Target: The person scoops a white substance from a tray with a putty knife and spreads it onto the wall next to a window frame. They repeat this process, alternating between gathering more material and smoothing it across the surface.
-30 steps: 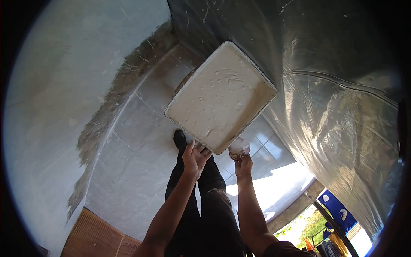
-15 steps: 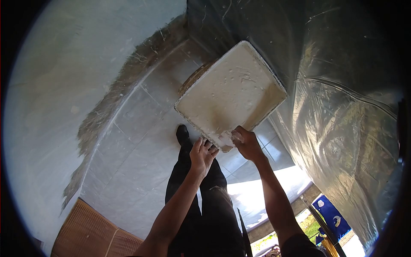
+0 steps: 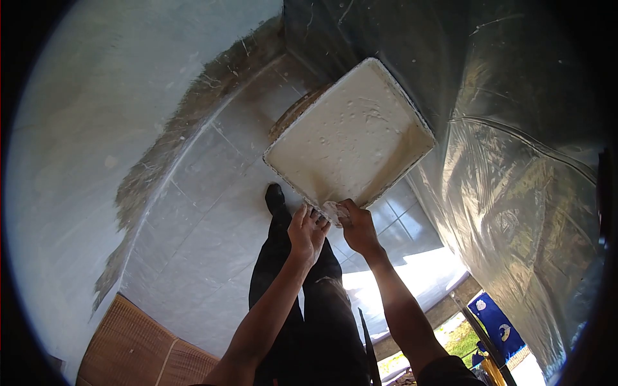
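A large rectangular tray [image 3: 302, 185] with a whitish, wet-looking mass in it stands in the middle of the view, its near corner toward me. My left hand [image 3: 308, 235] is at that corner, palm up with fingers apart, and holds nothing. Just right of it, my right hand [image 3: 358, 225] is closed on a crumpled whitish piece [image 3: 333, 212], held at the tray's near edge. What the piece is made of is hard to tell.
Under the tray's far left side shows a round brown object [image 3: 293, 116]. Grey floor tiles [image 3: 212, 186] lie around it. A rough-edged wall [image 3: 84, 141] is on the left, shiny plastic sheeting [image 3: 489, 193] on the right, and a brown woven panel [image 3: 138, 344] at the lower left.
My right hand has moved left along the near edge with the whitish piece, closer to my left hand. My left hand has hardly moved.
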{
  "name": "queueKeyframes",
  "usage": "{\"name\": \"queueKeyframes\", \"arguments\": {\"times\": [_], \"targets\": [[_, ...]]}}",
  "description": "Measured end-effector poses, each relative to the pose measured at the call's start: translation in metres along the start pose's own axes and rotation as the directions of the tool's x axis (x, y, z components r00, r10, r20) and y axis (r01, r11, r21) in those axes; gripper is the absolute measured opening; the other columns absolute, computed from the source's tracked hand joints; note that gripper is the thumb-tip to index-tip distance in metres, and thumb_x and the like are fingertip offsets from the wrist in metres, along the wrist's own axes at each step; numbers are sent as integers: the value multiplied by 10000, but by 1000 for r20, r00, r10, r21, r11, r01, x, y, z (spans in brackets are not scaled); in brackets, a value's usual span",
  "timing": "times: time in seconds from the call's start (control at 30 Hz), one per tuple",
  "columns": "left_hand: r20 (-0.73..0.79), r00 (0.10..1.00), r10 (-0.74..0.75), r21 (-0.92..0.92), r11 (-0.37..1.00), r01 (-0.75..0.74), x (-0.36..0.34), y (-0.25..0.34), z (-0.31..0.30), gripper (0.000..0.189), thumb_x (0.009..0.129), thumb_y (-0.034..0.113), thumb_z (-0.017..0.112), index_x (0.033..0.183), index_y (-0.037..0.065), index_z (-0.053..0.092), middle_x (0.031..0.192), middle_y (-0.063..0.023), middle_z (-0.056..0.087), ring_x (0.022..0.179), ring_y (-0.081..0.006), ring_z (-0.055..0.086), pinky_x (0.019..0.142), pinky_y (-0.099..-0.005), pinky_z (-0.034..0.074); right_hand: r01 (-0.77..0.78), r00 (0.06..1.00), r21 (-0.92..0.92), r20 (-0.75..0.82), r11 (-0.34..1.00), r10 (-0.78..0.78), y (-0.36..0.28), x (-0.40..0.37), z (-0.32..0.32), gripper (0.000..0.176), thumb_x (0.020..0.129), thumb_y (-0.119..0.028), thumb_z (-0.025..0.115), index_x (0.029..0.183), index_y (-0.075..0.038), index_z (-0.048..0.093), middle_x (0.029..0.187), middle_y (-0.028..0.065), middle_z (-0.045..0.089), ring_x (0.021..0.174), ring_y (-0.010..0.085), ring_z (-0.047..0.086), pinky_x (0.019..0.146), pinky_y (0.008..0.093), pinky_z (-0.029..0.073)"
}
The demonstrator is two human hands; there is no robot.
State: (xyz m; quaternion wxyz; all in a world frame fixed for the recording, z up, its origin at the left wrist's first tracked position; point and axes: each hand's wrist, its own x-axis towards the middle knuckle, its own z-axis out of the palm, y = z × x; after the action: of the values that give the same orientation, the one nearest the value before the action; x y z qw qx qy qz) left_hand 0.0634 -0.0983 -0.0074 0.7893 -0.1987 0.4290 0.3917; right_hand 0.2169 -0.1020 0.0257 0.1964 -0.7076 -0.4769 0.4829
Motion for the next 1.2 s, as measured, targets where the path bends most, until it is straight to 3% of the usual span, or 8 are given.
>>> {"name": "queueKeyframes", "arguments": {"times": [0.27,0.33,0.57,0.77,0.87,1.03,1.1,1.2], "targets": [[-24,999,23,-21,1000,-24,-1,-5,5,435,1006,407,503,1305,92,496,1290,-87,527,1218,-263,493,1123,-441,303,-51,999,-17,17,999,51,6,10,-13,287,853,40,615,1139,22,602,1037,249,714,1035,367,705,861,401,543],[-4,1000,28,-23,999,-28,-3,-3,12,438,1004,411,502,1305,93,497,1291,-81,525,1227,-262,487,1123,-437,298,-160,987,190,42,969,155,5,18,-18,308,842,38,627,1148,27,600,1046,248,715,1044,356,706,876,400,537],[-57,998,24,-25,999,-26,-1,-6,8,439,1006,410,497,1304,87,501,1282,-76,513,1156,-229,484,1076,-411,328,-26,999,-67,27,997,28,2,26,-13,314,845,17,627,1158,5,605,1035,259,711,1039,396,696,877,420,538],[-59,998,13,-46,999,-16,-3,-2,15,427,1014,406,491,1302,91,505,1280,-83,516,1151,-228,483,1071,-411,335,-37,999,34,18,999,36,-11,17,-3,330,828,45,580,1149,-17,624,1032,274,698,1041,446,664,883,476,528],[-42,999,17,-51,999,-19,0,-4,11,411,1017,401,488,1288,93,512,1270,-85,522,1139,-226,485,1063,-410,344,-36,998,-29,48,999,37,-7,18,-2,328,835,29,618,1162,-2,620,1032,256,715,1041,403,694,876,419,540],[-37,999,3,-36,999,-4,-1,-2,12,378,1019,401,485,1246,102,527,1229,-74,536,1119,-218,491,1057,-405,350,-80,997,52,18,995,79,-10,24,-13,325,838,26,619,1162,-2,621,1028,258,711,1025,409,694,863,428,538],[-57,998,27,91,996,-22,-2,-2,13,779,1011,488,423,1548,-39,223,1579,-224,298,1496,-382,247,1237,-487,175,-135,991,84,19,987,134,-12,24,-12,324,838,23,622,1161,-1,621,1027,256,712,1024,406,695,863,429,537],[-22,999,35,75,997,-33,0,-2,11,761,1013,486,419,1545,-29,243,1570,-223,312,1486,-383,263,1233,-492,188,-60,997,-51,36,997,62,-11,20,-3,320,847,18,620,1167,10,617,1042,250,717,1033,390,704,876,418,540]]}}
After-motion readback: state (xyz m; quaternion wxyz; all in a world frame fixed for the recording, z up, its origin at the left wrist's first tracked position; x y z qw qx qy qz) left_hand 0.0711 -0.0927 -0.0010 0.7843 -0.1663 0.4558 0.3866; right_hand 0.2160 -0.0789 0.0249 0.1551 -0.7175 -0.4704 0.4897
